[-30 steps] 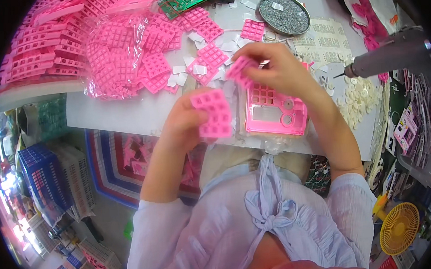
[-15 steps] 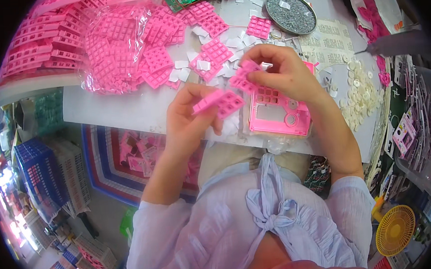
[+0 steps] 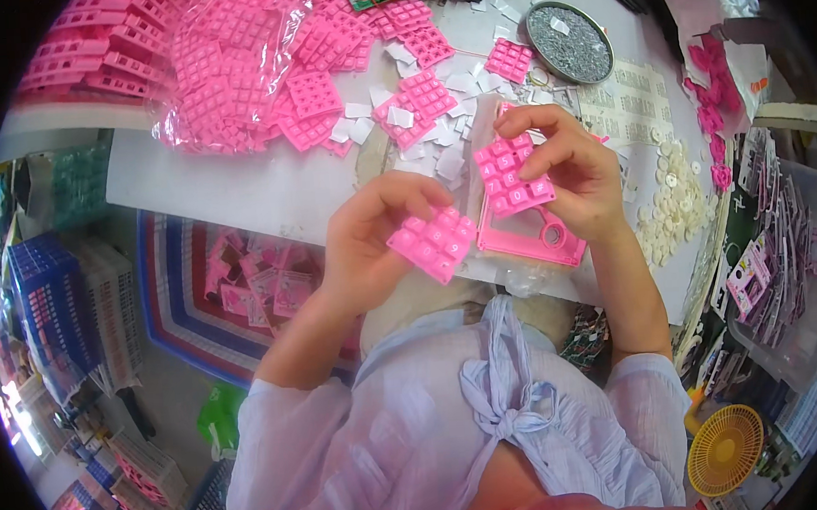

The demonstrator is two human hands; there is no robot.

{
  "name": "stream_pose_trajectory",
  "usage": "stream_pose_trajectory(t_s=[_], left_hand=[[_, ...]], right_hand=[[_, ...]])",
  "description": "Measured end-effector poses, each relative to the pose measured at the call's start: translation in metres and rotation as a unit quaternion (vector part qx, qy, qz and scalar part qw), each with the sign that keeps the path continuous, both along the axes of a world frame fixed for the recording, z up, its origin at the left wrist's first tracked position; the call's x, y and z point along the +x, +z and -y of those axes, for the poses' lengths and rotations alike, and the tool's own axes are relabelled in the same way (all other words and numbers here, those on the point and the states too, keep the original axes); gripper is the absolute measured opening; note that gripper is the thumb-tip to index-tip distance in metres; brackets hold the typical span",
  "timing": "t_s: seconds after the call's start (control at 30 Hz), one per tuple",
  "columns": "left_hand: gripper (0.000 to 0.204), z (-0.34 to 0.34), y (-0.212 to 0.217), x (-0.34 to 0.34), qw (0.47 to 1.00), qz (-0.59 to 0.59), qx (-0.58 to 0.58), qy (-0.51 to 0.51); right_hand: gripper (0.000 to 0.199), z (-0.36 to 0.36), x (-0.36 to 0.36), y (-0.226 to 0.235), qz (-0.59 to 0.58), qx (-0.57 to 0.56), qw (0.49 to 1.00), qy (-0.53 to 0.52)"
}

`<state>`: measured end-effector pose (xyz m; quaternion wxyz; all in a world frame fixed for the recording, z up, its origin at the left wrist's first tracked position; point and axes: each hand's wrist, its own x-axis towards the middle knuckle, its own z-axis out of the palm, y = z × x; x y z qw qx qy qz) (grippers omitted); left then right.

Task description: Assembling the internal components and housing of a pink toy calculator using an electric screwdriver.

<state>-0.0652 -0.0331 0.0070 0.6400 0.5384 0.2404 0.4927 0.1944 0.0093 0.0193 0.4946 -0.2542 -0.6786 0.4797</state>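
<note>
A pink keypad mat [image 3: 433, 242] is pinched in the closed left hand [image 3: 379, 233], a second mat [image 3: 513, 176] in the right hand [image 3: 567, 166], above a pink frame [image 3: 529, 238] at the worktop's [image 3: 236, 181] near edge. Both mats are judged light, soft and floppy, best gripped at their edges.

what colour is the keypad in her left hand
Pink. The keypad in the left hand shows clearly in the head view.

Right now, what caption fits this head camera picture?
Left hand holds a pink keypad; right hand presses another onto a pink frame.
</note>
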Motion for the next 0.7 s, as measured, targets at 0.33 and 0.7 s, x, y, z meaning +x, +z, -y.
stream_pose_trajectory(t_s=[0.33,0.7], left_hand=[[0.024,-0.003,-0.012,-0.009,0.998,0.023,0.051,0.028],[0.025,-0.007,-0.021,-0.02,0.996,0.029,0.059,0.051]], right_hand=[[0.027,-0.02,-0.032,0.012,0.233,0.01,0.972,-0.009],[0.025,-0.031,-0.037,0.023,0.368,0.032,0.929,0.011]])
